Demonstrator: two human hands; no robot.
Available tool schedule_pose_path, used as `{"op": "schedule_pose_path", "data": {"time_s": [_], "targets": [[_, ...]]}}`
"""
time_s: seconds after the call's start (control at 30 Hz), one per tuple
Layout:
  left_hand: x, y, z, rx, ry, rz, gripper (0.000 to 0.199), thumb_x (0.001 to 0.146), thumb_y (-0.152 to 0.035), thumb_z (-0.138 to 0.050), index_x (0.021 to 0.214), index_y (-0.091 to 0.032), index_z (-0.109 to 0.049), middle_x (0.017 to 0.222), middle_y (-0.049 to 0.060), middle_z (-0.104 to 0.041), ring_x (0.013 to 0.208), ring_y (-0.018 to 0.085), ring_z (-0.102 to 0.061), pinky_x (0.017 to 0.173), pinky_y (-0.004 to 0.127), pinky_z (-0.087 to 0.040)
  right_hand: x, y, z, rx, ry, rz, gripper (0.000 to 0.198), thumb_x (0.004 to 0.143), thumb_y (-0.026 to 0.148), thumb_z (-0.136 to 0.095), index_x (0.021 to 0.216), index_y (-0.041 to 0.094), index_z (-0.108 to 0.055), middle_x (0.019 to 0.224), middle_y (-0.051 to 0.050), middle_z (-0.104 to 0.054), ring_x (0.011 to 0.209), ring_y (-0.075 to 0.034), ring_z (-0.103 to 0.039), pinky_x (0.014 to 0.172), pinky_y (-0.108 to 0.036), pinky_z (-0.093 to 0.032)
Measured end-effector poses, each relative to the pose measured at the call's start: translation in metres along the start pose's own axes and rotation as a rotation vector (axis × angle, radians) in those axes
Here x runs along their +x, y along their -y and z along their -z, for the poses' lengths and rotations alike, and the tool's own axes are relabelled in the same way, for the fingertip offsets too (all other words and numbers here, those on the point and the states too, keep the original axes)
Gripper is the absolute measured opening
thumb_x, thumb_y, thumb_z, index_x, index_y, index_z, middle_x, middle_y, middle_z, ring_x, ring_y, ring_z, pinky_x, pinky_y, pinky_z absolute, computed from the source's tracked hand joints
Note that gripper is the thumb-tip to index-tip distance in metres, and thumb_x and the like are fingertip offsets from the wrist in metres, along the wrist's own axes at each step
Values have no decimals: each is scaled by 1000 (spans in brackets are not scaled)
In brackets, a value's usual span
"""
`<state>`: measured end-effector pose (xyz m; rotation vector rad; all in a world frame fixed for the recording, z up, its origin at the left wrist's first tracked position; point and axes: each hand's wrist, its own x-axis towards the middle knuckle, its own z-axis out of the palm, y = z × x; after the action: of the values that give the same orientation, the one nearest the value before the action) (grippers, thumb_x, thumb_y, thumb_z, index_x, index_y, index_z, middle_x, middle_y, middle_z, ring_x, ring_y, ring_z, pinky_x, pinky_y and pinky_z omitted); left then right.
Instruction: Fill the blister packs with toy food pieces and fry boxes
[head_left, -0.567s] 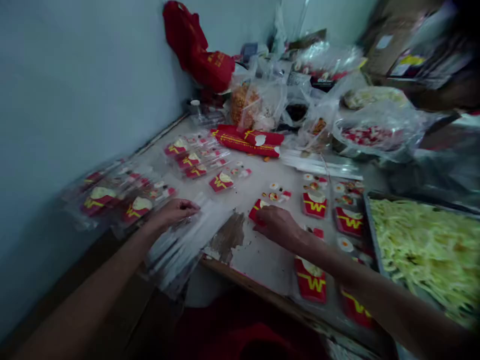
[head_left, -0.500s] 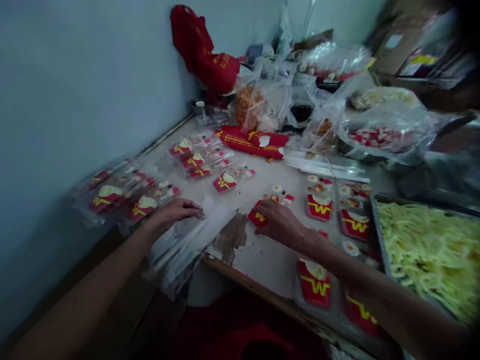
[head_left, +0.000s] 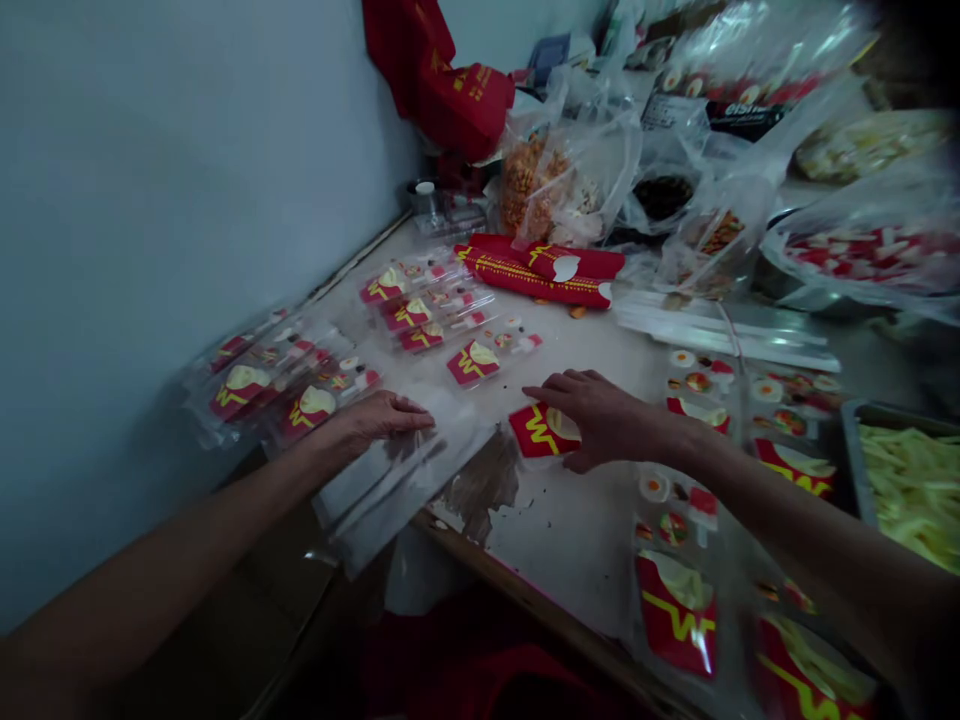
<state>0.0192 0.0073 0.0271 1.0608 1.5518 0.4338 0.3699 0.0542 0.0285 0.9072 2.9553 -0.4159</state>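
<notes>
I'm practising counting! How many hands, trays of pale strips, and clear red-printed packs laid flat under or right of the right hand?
Left hand and right hand: 2
Tray: 1
Red-printed packs in view: 5
Total: 8

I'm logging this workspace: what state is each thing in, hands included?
left hand: fingertips together on the clear plastic stack
right hand: fingers spread over a red pack, grip unclear
clear plastic stack: flat, overhanging the edge of the table
red pack: lying flat, partly covered
table: surface worn near its edge
tray: filled with pale yellow strips
long red sleeves: lying together
</notes>
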Motion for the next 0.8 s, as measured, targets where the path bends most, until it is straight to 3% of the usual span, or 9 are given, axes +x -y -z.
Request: {"op": "schedule_pose_path", "data": {"time_s": [0.1,0.2,0.37,0.63,0.8], "targets": [[-2,3,-18,-54,-55,-12,38,51,-43,-92,71,-15,-76,57,-1,-62,52,9,-45,52,23,-31,-9,13,17,9,-135,-67,103,66,52,-83,153,18,-42,130,-16,-59,114,-36,-55,96,-47,-42],[-5,3,-36,-81,-112,-89,39,48,-42,-94,64,-16,-71,59,0,-64,55,10,-50,55,24,-35,-16,31,33,-65,-264,-178,101,69,55,-82,154,18,-40,129,-16,-59,115,-37,-53,96,-48,-41],[-16,-11,-57,35,-155,-132,38,53,-43,-93,67,-15,-71,63,1,-67,59,12,-54,58,25,-37,-20,53,41,-256,-407,-327,101,76,58,-78,157,17,-33,128,-18,-56,117,-40,-47,95,-51,-37],[-18,-15,-67,91,-12,-197,33,57,-41,-91,67,-16,-71,66,2,-70,62,14,-57,60,26,-40,-32,59,21,-354,-433,-338,97,78,48,-79,156,16,-31,126,-17,-55,113,-37,-45,95,-48,-33],[-13,-17,-74,118,91,-148,31,54,-35,-92,66,-16,-71,64,2,-69,62,14,-58,59,26,-40,-28,68,10,-311,-455,-346,98,78,47,-80,155,14,-31,127,-18,-55,112,-36,-44,94,-47,-32]]}}
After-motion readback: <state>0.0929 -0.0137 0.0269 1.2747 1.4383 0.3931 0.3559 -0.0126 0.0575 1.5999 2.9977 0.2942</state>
